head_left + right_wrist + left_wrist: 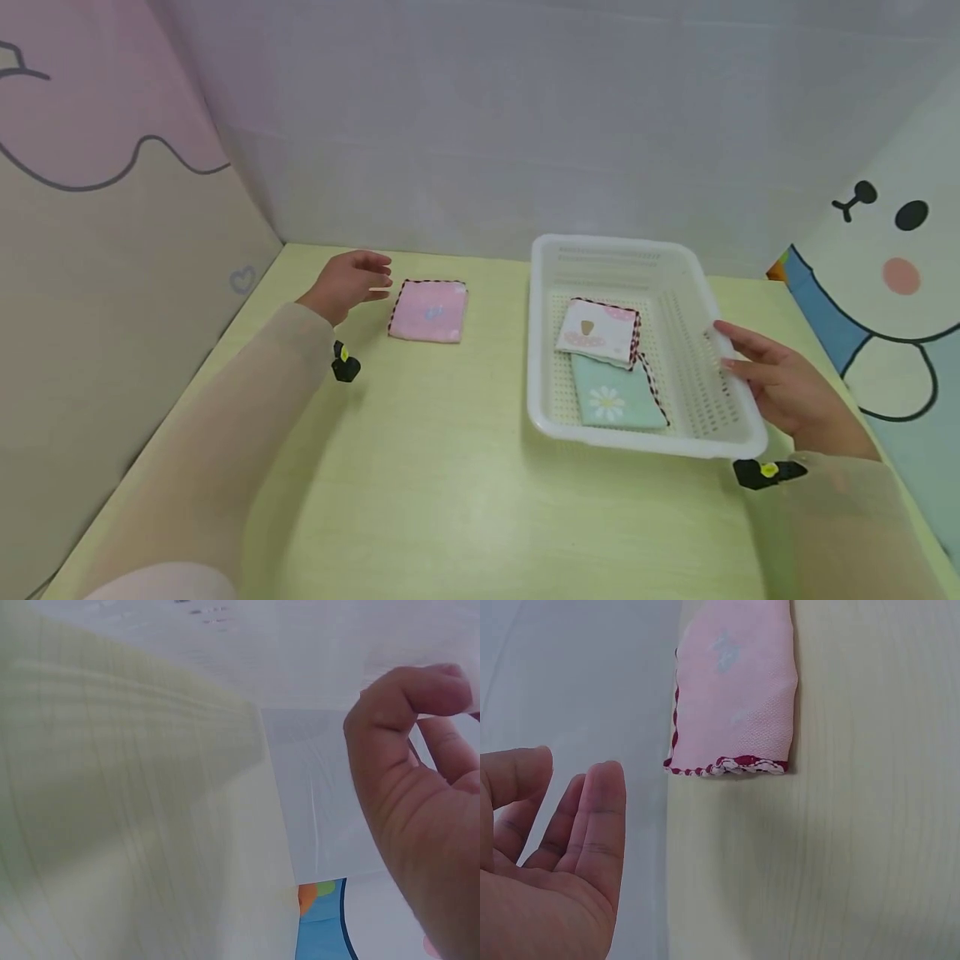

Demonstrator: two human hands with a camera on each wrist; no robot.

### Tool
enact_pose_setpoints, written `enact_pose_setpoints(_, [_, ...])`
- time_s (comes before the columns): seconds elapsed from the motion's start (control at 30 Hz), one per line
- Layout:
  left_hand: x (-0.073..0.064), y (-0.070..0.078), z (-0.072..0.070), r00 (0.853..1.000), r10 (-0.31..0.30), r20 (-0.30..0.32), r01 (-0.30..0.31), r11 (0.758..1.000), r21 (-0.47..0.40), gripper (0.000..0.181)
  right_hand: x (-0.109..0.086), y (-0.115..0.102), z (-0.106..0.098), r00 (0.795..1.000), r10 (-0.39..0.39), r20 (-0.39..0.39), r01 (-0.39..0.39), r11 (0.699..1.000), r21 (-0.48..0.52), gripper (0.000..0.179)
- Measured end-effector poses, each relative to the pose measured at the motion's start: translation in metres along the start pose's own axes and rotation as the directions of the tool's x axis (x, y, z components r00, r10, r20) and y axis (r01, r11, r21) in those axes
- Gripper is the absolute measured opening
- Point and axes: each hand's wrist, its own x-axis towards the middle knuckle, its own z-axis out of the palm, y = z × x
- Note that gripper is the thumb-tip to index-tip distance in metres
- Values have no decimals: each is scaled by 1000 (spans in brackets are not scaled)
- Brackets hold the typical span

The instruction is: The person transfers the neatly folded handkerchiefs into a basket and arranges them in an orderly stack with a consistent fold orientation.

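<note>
My left hand [348,283] hovers just left of a folded pink towel [427,321], fingers loosely extended and holding nothing. The towel lies flat on the table and has a dark-red and white stitched edge; in the left wrist view, the pink towel [742,690] is beyond the fingertips. On the right, my right hand [791,387] grips the right rim of a white plastic basket [536,350]. Inside the basket, a folded white and pink towel [597,329] overlaps a folded green towel [622,396] with a daisy. The right wrist view shows the thumb [435,690] bent at the basket wall.
A pale yellow-green table [435,483] carries everything. Behind it hangs a plain whitish sheet [450,125]. Cartoon-printed panels stand on the left [97,275] and right [900,275] sides.
</note>
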Motion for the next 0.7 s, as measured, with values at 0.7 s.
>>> enact_pose_setpoints(0.7, [14,-31,-18,996,12,83,-10,1000,-30,49,0,0,0,1000,10,-7,-10,1000,3,61])
